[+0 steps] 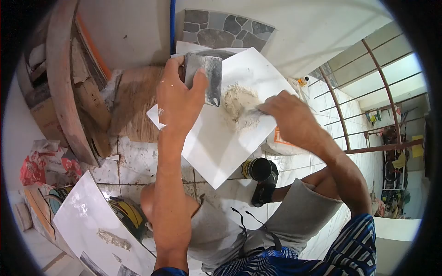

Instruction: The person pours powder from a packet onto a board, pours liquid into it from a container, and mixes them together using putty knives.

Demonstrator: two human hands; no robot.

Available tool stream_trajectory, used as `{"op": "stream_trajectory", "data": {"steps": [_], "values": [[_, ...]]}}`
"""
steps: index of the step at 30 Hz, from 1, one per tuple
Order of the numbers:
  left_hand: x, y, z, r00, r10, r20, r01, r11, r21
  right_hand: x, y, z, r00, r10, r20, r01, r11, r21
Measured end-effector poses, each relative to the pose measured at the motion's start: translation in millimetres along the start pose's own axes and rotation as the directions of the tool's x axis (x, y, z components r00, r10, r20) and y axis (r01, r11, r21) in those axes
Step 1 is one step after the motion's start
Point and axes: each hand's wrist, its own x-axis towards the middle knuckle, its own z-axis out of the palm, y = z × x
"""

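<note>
My left hand (182, 99) grips a flat grey rectangular plate (212, 76), thumb on its face, over the upper left part of a white board (221, 152). On that board lies a heap of pale, crumbly paste (239, 101). My right hand (290, 117) is closed at the right side of the heap, its fingers around a small tool (258, 111) that is blurred and mostly hidden. The tool's end touches the paste.
A black can (261, 169) stands below the board near my foot. Another white sheet (87, 216) with smeared paste lies lower left. Wood pieces (85, 96) lean at the left. A metal grille (389, 87) is at the right, a stone-patterned tile (221, 34) at the wall.
</note>
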Motion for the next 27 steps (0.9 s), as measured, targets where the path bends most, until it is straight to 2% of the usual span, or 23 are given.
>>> {"op": "stream_trajectory", "data": {"steps": [1, 2, 3, 4, 5, 6, 8, 9, 11, 12, 15, 16, 19, 22, 25, 27], "values": [[-1, 0, 0, 1.000, -0.007, 0.004, 0.007, 1.000, -0.003, -4, 5, -7, 1.000, 0.018, 0.006, -0.018, 0.996, 0.084], [-1, 2, 0, 1.000, -0.012, 0.003, 0.012, 1.000, -0.007, -9, 6, -12, 0.995, 0.088, -0.047, -0.086, 0.995, 0.048], [0, 3, 0, 1.000, -0.017, 0.002, 0.017, 1.000, -0.011, -10, 9, -19, 0.952, 0.300, 0.065, -0.307, 0.941, 0.142], [0, 5, -1, 1.000, -0.010, 0.000, 0.010, 1.000, -0.019, -8, 12, -27, 0.855, 0.482, 0.192, -0.516, 0.831, 0.207], [-1, 7, -1, 1.000, -0.003, -0.003, 0.003, 1.000, -0.027, -8, 17, -33, 0.712, 0.623, 0.326, -0.699, 0.674, 0.239], [-1, 9, -2, 1.000, 0.003, -0.004, -0.003, 0.999, -0.035, -17, 32, -24, 0.681, 0.635, 0.363, -0.727, 0.532, 0.433], [-3, 16, -2, 0.996, -0.067, 0.062, 0.071, 0.995, -0.066, -46, 70, 15, 0.634, 0.628, 0.452, -0.670, 0.154, 0.726], [-4, 19, -1, 0.990, -0.102, 0.095, 0.110, 0.991, -0.078, -49, 73, 28, 0.619, 0.621, 0.481, -0.642, 0.048, 0.765], [-8, 16, 7, 0.997, 0.042, 0.072, -0.037, 0.997, -0.073, -45, 70, 40, 0.601, 0.591, 0.538, -0.561, -0.169, 0.811], [-10, 16, 12, 0.991, 0.113, 0.064, -0.109, 0.992, -0.069, -41, 66, 37, 0.630, 0.508, 0.588, -0.586, -0.186, 0.789], [-20, 29, 20, 0.974, 0.000, 0.227, 0.019, 0.997, -0.080, -21, 38, 37, 0.737, 0.464, 0.491, -0.468, -0.173, 0.867], [-23, 35, 23, 0.965, -0.012, 0.261, 0.029, 0.998, -0.062, -18, 38, 39, 0.763, 0.459, 0.456, -0.473, -0.084, 0.877], [-33, 46, 32, 0.951, -0.075, 0.299, 0.096, 0.994, -0.056, -4, 22, 15, 0.714, 0.504, 0.485, -0.573, 0.022, 0.820], [-44, 50, 49, 0.957, -0.040, 0.286, 0.045, 0.999, -0.011, 1, 6, 3, 0.698, 0.559, 0.449, -0.617, 0.149, 0.773], [-51, 57, 58, 0.953, -0.020, 0.302, 0.016, 1.000, 0.016, 3, -2, -6, 0.707, 0.580, 0.404, -0.630, 0.258, 0.732], [-52, 58, 61, 0.954, -0.004, 0.301, 0.002, 1.000, 0.008, 3, -15, -15, 0.727, 0.600, 0.333, -0.558, 0.234, 0.796]]}}
